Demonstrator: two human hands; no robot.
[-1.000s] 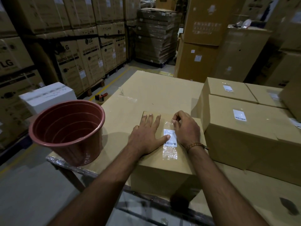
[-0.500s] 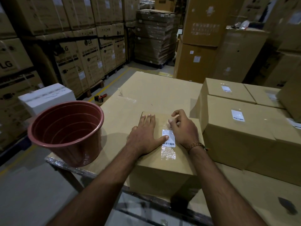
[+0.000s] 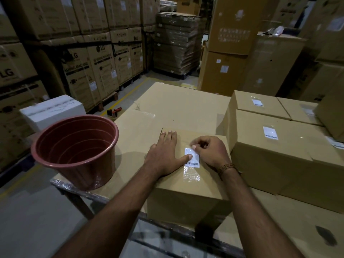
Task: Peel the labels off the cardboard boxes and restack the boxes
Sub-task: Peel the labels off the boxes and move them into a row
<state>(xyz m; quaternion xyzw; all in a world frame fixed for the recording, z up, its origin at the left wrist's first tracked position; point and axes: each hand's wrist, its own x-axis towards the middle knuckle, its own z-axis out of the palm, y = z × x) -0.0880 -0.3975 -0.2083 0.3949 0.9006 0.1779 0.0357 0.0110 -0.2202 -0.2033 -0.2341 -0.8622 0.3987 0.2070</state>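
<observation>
The label (image 3: 191, 157) sits under clear tape on top of the near box (image 3: 186, 187). Best to lift a tape corner slowly, keeping the box pinned. The right hand (image 3: 209, 152), at the label's 2 o'clock, pinches its upper edge; the left hand (image 3: 166, 155), at 9 o'clock, lies flat, thumb touching the label.

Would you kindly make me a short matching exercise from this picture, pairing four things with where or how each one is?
Things:
1. left hand
2. right hand
3. red bucket
4. white box

States:
A. beyond the bucket, off the table
B. pinching the label at its top edge
C. pressed flat on the near box
D. standing open on the table's left corner

Pairs: 1-C, 2-B, 3-D, 4-A
</observation>
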